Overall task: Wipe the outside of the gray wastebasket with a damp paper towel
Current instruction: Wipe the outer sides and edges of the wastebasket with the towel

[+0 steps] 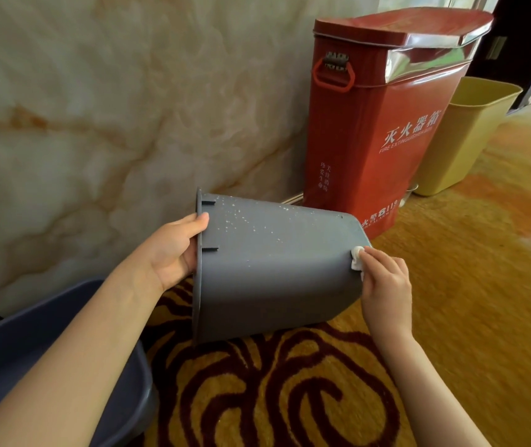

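A gray plastic wastebasket [277, 272] lies tipped at centre. The left hand [174, 250] grips its rim at nine o'clock – the right hand [383, 285] pinches a white paper towel [357, 259] against its base at three o'clock. Firm, overlapping strokes toward the speckled top would probably work best.

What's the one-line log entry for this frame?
phase: wiping; left hand: grips gray wastebasket rim, basket tipped sideways; right hand: holds paper towel against base edge; white specks on side

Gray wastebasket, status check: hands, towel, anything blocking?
Left hand grips the rim. Right hand presses paper towel to gray wastebasket near its base. Wastebasket on its side, white specks on top face. Red extinguisher box behind, not blocking.
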Available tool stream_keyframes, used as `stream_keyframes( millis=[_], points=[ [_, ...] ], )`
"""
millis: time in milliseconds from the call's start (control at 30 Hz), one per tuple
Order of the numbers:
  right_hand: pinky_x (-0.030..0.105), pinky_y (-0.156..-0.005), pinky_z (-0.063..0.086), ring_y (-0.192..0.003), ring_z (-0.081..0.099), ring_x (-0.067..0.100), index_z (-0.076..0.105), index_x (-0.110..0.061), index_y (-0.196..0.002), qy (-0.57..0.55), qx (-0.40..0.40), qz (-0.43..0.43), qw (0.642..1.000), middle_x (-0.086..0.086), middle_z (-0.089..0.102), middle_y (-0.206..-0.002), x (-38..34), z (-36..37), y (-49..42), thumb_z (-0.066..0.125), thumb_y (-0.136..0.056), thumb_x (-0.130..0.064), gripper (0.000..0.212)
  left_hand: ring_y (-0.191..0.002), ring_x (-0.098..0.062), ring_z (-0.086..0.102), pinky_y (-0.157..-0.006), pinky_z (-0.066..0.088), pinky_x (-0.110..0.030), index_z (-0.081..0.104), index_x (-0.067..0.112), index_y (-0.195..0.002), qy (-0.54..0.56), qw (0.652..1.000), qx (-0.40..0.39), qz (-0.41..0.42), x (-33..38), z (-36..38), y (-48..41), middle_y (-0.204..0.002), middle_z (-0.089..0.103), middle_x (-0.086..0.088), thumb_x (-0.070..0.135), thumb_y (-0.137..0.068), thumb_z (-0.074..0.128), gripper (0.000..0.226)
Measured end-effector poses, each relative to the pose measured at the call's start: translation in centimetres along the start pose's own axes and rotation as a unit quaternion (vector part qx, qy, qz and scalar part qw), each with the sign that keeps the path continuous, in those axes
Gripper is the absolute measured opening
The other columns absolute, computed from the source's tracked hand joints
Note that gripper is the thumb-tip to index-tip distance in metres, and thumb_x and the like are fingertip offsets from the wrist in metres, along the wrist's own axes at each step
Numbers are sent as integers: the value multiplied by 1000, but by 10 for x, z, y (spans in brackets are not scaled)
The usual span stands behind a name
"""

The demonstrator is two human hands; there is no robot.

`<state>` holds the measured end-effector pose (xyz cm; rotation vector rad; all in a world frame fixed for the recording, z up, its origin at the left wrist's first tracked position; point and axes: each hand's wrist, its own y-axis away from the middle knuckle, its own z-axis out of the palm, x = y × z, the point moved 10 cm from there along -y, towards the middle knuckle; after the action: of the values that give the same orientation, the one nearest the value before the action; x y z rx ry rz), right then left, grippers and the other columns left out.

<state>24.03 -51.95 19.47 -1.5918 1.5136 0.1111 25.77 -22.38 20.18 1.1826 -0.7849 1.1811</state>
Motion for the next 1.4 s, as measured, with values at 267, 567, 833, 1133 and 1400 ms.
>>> stream_keyframes(
  millis=[267,567,833,1133,1400],
  points=[
    [31,-81,44,-96,51,30,61,-3,-110,-87,-96,-206,970,15,63,-112,-185,57,15,59,-76,8,36,-73,-13,72,-61,58,-26,63,13,-101,46,999,-21,-3,-13,6,20,-83,75,-3,18,-98,33,30],
    [34,-76,41,-92,47,30,61,-4,-103,-17,-136,-190,972,13,62,-106,-156,79,29,55,-81,4,24,-76,-14,72,-61,58,-30,61,18,-107,53,998,25,-27,-39,-25,36,-85,76,-1,22,-99,33,29],
    [30,-77,32,-95,46,36,66,-1,-95,34,-5,58,998,17,65,-105,6,17,-20,47,-88,2,20,-77,-12,72,-56,57,-27,63,20,-102,48,998,25,-18,-35,-22,32,-85,77,2,21,-99,36,28],
    [17,-81,31,-99,47,23,63,-2,-96,-111,-13,45,993,18,57,-108,-57,21,-37,50,-89,-8,16,-73,-13,73,-54,57,-28,63,17,-98,39,999,25,-6,-28,-12,26,-80,76,1,18,-98,36,26],
    [36,-76,40,-95,44,32,56,-1,-101,-42,-126,-211,968,17,54,-105,-196,90,-2,50,-80,6,24,-74,-15,72,-61,57,-28,63,13,-100,26,1000,-6,7,-23,-7,28,-81,76,-3,11,-97,35,28]
  ],
)
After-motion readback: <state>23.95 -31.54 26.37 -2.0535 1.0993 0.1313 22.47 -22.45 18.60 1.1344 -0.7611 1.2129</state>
